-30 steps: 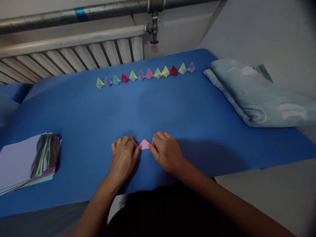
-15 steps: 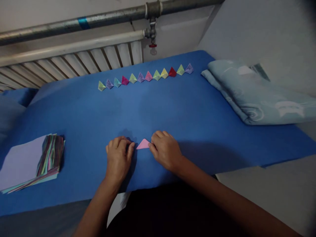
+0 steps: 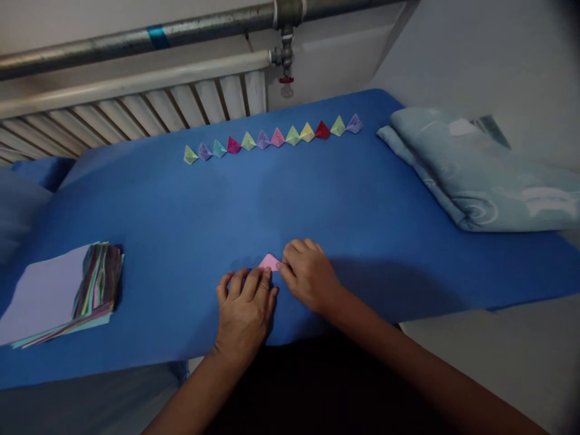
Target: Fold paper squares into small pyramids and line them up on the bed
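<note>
A small pink paper triangle lies on the blue cloth near its front edge. My left hand rests palm down with fingers slightly spread, its index fingertip on the triangle's lower left edge. At the triangle's right corner, my right hand pinches the paper between thumb and curled fingers. Beyond them a row of several folded paper pieces in green, purple, blue, pink, yellow and red runs across the cloth.
A stack of coloured paper sheets sits at the left on the blue cloth. Folded pale green bedding lies at the right. Behind are a white radiator and a metal pipe.
My left hand has moved right and turned palm down, its fingertips now touching the pink triangle. My right hand still holds the right corner. The view has shifted slightly.
</note>
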### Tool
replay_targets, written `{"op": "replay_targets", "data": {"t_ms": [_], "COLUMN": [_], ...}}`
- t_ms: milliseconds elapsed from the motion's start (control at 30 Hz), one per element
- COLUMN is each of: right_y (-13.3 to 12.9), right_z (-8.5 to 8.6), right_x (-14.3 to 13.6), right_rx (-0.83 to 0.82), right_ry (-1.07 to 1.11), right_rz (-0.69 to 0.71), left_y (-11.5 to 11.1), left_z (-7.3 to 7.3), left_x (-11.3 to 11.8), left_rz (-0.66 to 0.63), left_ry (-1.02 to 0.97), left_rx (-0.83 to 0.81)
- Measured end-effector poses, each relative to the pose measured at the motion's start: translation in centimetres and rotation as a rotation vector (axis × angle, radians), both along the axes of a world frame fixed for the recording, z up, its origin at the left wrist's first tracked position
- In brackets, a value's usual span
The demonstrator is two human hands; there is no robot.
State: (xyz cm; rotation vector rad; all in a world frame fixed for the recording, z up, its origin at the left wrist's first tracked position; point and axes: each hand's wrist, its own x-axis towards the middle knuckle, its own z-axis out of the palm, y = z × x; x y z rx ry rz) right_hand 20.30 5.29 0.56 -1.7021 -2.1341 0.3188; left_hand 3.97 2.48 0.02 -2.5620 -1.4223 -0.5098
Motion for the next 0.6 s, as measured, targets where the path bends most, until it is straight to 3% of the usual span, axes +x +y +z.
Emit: {"op": "replay_targets", "data": {"t_ms": [300, 367, 500, 600], "right_y": [-0.4, -0.7, -1.7, -2.3], "right_z": [-0.3, -0.3, -0.4, -0.4], "right_x": [1.7, 1.7, 1.3, 1.2], "right_rx": [-0.026, 0.007, 0.055, 0.037], "right_ry": [0.116, 0.138, 0.101, 0.042], "right_rz": [-0.102, -0.047, 0.216, 0.254], "left_y": [-0.2, -0.2, -0.1, 0.0], "left_z": [0.0, 0.0, -0.1, -0.1], "left_x": [0.4, 0.5, 0.7, 0.5], "left_rz": [0.005, 0.006, 0.007, -0.004], "left_ry": [-0.013, -0.012, -0.013, -0.021], "left_rx": [0.02, 0.017, 0.017, 0.019]}}
